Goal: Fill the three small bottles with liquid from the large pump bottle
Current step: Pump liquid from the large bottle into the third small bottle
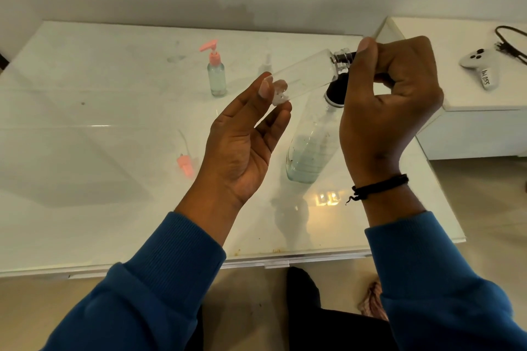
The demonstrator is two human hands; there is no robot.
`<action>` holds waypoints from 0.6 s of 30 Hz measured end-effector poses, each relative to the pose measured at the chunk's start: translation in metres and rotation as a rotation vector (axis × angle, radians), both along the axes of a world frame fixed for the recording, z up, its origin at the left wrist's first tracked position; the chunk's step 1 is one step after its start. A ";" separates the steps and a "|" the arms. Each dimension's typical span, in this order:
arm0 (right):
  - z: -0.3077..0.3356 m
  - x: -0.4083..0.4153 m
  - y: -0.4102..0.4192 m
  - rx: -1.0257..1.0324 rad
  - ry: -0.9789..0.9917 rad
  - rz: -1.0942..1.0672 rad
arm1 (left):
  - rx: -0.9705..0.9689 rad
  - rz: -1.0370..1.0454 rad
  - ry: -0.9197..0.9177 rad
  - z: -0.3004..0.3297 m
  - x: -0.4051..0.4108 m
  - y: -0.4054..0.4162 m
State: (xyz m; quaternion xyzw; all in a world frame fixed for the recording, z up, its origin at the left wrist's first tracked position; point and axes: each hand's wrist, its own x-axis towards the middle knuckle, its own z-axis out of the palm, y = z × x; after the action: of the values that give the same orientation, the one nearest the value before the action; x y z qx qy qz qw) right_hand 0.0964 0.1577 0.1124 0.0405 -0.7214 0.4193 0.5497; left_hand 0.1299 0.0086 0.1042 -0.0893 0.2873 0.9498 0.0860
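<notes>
Clear plastic, the small empty bottle (302,74) lies tilted in the air between both hands, its base low on the left and its threaded neck high on the right. The left hand (245,145) is turned palm up with loosely bent fingers, and its thumb and fingertips pinch the bottle's base. The right hand (390,100) is curled in a fist at the neck, apparently gripping a dark cap or pump head there, though the fingers hide most of it. Just below stands the large bottle (310,145) on the white table (85,179), about a third full of pale bluish liquid, with a black collar. Farther back a small bottle with a pink pump (216,71) stands upright, holding pale liquid. A loose pink pump (185,162) lies near the left wrist.
</notes>
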 end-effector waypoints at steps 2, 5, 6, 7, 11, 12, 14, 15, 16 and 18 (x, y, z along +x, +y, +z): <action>0.005 -0.001 0.002 0.021 0.000 -0.022 | 0.000 0.000 0.010 0.001 0.000 0.001; 0.004 0.000 0.002 0.029 -0.001 -0.029 | -0.005 0.011 0.019 0.001 -0.001 0.002; 0.002 0.000 0.001 0.020 -0.001 -0.024 | -0.008 0.015 0.019 0.000 -0.001 0.002; 0.000 0.001 0.001 0.010 -0.001 -0.016 | -0.011 0.017 0.020 -0.001 0.000 0.002; 0.001 0.000 0.000 0.013 -0.007 -0.029 | -0.011 0.020 0.041 -0.002 -0.001 0.000; 0.004 0.000 0.001 0.025 -0.007 -0.041 | -0.012 0.019 0.045 -0.002 -0.001 0.001; 0.008 -0.001 0.003 0.041 -0.008 -0.056 | -0.005 0.017 0.052 -0.002 -0.001 0.002; 0.008 -0.001 0.004 0.043 -0.010 -0.060 | 0.000 0.016 0.051 -0.002 -0.001 0.002; 0.007 -0.001 0.003 0.040 -0.011 -0.061 | 0.004 0.015 0.051 -0.002 -0.001 0.002; 0.002 0.000 0.001 0.020 -0.012 -0.055 | 0.006 0.015 0.048 -0.003 0.000 0.002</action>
State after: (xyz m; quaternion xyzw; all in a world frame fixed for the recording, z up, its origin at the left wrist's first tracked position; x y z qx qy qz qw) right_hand 0.0966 0.1589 0.1149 0.0235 -0.7296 0.3968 0.5564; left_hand 0.1296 0.0104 0.1016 -0.0683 0.2857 0.9531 0.0721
